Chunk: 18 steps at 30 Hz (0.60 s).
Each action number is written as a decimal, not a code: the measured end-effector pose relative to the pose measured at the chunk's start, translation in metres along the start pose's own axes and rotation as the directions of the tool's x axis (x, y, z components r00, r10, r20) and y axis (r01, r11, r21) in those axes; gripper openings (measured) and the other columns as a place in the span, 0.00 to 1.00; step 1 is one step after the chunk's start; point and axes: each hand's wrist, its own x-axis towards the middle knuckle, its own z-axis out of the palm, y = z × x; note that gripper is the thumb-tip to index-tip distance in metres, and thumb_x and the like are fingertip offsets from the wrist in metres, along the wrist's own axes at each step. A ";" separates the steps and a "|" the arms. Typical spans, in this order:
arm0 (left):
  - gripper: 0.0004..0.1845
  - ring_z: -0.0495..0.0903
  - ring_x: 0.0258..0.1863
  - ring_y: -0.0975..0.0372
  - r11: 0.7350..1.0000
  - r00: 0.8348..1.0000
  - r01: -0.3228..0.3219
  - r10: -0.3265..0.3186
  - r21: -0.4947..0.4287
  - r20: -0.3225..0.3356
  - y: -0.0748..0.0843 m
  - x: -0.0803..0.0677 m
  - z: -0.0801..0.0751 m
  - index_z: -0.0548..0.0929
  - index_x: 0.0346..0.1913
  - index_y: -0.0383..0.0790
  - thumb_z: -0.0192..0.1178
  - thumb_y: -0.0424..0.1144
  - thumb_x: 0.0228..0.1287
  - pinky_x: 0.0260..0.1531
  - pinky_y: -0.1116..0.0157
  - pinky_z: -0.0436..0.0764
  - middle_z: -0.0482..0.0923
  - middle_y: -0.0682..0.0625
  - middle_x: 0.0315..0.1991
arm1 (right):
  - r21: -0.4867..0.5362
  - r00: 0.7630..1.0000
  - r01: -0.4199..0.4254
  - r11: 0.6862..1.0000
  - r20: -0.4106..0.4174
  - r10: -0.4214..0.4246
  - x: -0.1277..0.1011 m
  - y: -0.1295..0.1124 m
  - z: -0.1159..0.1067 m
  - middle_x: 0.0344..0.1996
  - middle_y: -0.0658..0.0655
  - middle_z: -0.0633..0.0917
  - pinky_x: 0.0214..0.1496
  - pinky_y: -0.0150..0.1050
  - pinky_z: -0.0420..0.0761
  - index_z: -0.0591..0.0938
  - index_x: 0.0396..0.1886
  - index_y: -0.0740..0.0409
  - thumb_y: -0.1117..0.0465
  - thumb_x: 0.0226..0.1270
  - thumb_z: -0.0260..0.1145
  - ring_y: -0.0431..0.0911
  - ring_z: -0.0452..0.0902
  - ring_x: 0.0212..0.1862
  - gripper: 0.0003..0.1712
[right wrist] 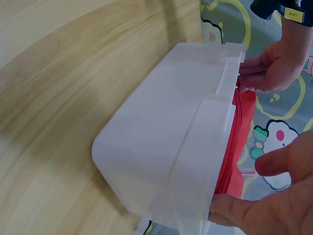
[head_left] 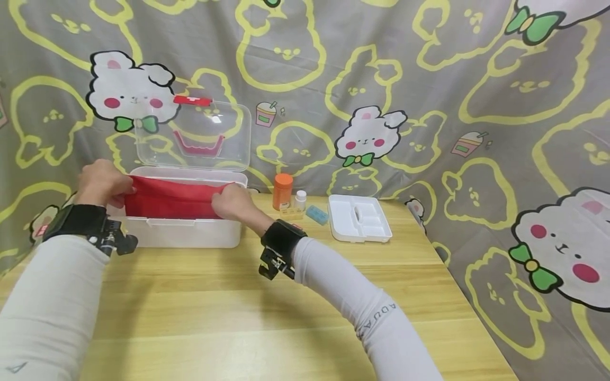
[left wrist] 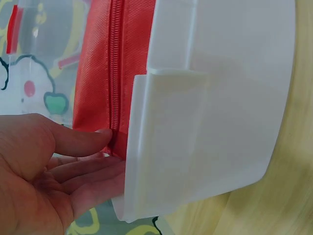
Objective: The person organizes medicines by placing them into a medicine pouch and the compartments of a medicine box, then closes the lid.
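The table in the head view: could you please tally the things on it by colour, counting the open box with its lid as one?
White: 3 - storage box, compartment tray, small bottle
Red: 1 - zipped pouch, held at its ends by the left hand and right hand
Orange: 1 - bottle
Blue: 1 - pill case
Total: 6

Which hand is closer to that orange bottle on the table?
The right hand. It grips the red pouch at the box's end just beside the orange bottle; the left hand is at the pouch's far end, away from it.
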 end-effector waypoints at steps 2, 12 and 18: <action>0.22 0.87 0.23 0.45 1.000 1.000 0.002 -0.002 0.004 0.021 -0.001 0.003 0.001 0.74 0.54 0.11 0.55 0.31 0.67 0.35 0.46 0.87 0.84 0.29 0.27 | -0.030 1.000 0.013 0.999 0.010 -0.012 0.000 0.000 -0.001 0.14 0.48 0.69 0.28 0.29 0.67 0.66 0.10 0.52 0.54 0.79 0.50 0.42 0.71 0.23 0.30; 0.22 0.86 0.30 0.40 1.000 0.999 0.011 -0.010 -0.015 0.031 0.001 0.004 0.008 0.73 0.56 0.13 0.54 0.32 0.69 0.36 0.47 0.87 0.82 0.23 0.40 | -0.136 0.998 0.009 0.991 0.060 -0.001 0.001 -0.004 -0.003 0.27 0.51 0.80 0.36 0.29 0.72 0.74 0.18 0.52 0.51 0.80 0.48 0.43 0.78 0.35 0.26; 0.23 0.85 0.36 0.36 1.000 1.000 0.012 -0.012 -0.016 0.019 0.004 0.000 0.010 0.71 0.57 0.13 0.52 0.34 0.71 0.48 0.41 0.84 0.79 0.21 0.48 | -0.129 0.998 -0.012 0.992 0.064 0.020 0.003 -0.005 -0.001 0.30 0.52 0.80 0.39 0.31 0.73 0.80 0.27 0.55 0.49 0.82 0.45 0.44 0.78 0.39 0.26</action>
